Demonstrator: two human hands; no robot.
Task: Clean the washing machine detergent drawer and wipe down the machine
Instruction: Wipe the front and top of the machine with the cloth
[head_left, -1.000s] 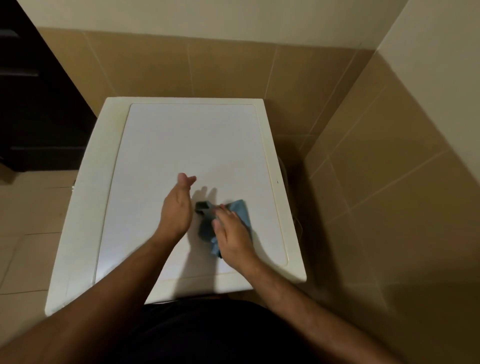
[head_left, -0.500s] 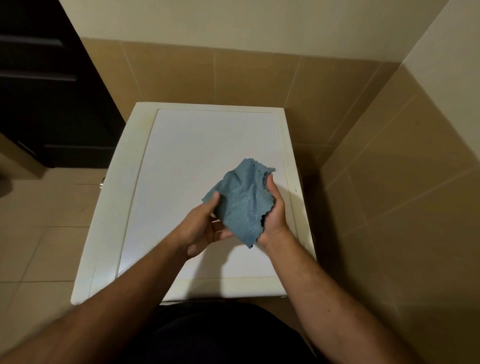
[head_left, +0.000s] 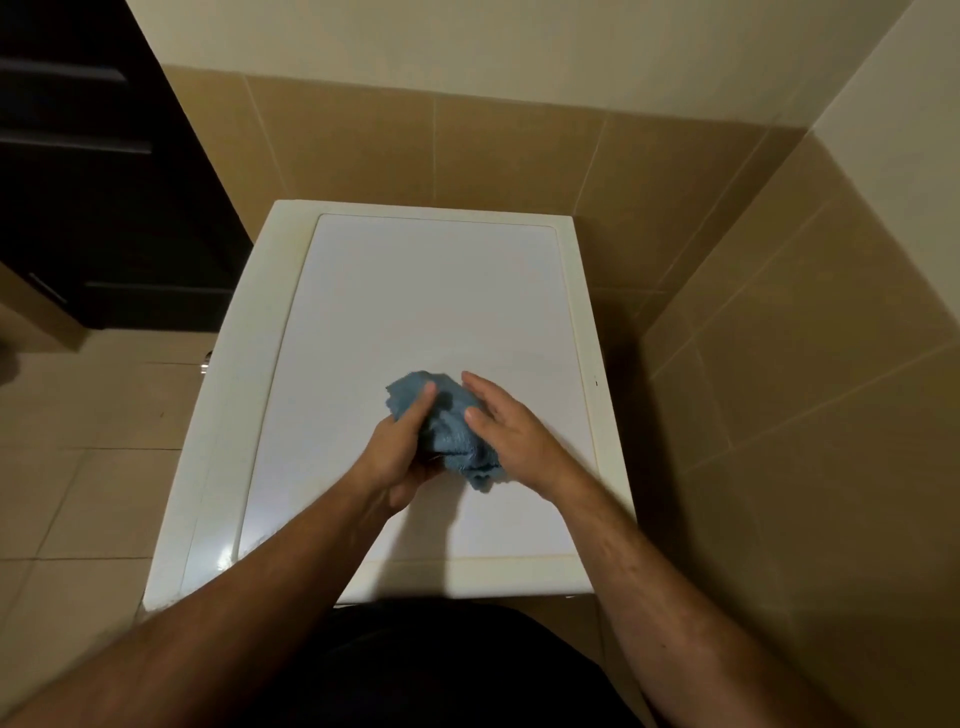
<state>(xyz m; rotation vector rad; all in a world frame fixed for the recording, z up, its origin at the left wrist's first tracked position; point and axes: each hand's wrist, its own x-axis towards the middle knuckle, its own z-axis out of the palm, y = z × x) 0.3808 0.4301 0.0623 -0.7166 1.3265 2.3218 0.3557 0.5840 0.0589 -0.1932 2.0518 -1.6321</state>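
Note:
The white top of the washing machine (head_left: 431, 291) fills the middle of the view, seen from above. A bunched blue cloth (head_left: 451, 431) is held between both hands just above the near half of the top. My left hand (head_left: 400, 447) grips the cloth from the left, thumb pressed on its upper edge. My right hand (head_left: 506, 423) presses against the cloth's right side with the fingers spread. The detergent drawer and the machine's front are out of sight below the near edge.
Tan tiled walls (head_left: 779, 338) close in behind and on the right, leaving a narrow dark gap beside the machine. A dark cabinet (head_left: 88, 182) stands at the far left. Tiled floor (head_left: 88, 467) lies left of the machine.
The cloth was picked up from the machine top, held spread out between both hands, and is now bunched together between them, lower over the top.

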